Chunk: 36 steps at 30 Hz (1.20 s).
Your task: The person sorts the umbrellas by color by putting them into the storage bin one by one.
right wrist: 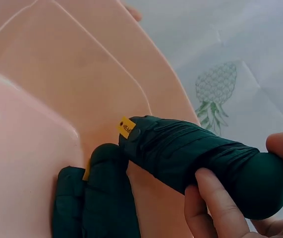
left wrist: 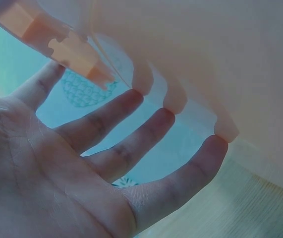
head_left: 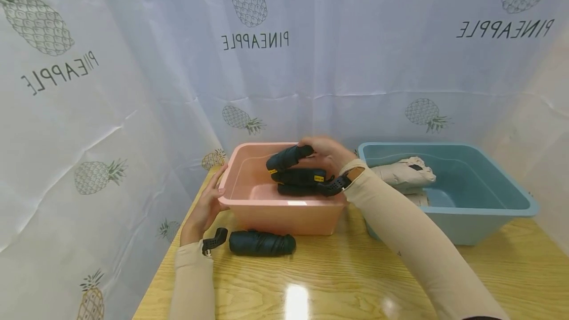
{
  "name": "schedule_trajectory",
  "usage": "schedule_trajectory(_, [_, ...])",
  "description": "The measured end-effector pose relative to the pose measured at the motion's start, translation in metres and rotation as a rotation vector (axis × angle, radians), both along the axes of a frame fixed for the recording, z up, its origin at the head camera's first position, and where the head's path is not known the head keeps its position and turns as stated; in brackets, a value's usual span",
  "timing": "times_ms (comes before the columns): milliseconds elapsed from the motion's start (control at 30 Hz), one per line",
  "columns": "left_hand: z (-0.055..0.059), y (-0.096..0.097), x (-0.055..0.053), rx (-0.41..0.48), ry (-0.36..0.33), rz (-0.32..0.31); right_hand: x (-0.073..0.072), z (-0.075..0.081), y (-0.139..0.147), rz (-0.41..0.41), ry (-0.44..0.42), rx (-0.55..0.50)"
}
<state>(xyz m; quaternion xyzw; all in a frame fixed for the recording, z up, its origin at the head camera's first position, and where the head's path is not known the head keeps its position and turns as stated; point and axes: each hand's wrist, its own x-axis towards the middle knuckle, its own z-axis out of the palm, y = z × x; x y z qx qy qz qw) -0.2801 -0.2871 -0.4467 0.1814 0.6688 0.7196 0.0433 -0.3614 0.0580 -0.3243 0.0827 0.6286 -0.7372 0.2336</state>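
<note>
My right hand [head_left: 328, 149] grips one end of a folded dark green umbrella [right wrist: 176, 148], held tilted over the pink bin [head_left: 284, 219]. A yellow tag hangs at its other end. Below it, two more folded dark umbrellas [head_left: 299, 177] lie side by side in the bin; the right wrist view shows them at lower left. My left hand [head_left: 208, 206] is at the bin's left side, its fairly straight fingertips [left wrist: 161, 119] touching the outer wall. Another dark folded umbrella [head_left: 262, 243] lies on the table in front of the bin.
To the right stands a blue bin [head_left: 480, 211] holding beige folded items [head_left: 402, 172], partly covered by my right sleeve. A pineapple-print curtain [head_left: 333, 63] hangs behind and to the left. Both bins rest on a wooden table [head_left: 346, 280].
</note>
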Motion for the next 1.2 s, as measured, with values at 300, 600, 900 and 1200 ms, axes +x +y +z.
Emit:
schedule_trajectory(300, [0.001, 0.001, 0.004, -0.011, 0.004, 0.017, -0.001, -0.003, 0.006, -0.028, -0.089, 0.089])
schedule_trajectory(600, [0.003, 0.003, 0.008, -0.014, -0.003, 0.019, 0.009, 0.007, 0.019, 0.087, -0.040, 0.089])
schedule_trajectory(900, [0.001, 0.002, 0.006, -0.013, -0.005, 0.015, 0.025, 0.030, 0.027, 0.189, 0.203, 0.170])
schedule_trajectory(1200, [0.003, 0.002, 0.005, -0.017, -0.009, 0.019, 0.075, 0.039, 0.025, 0.308, 0.504, 0.208])
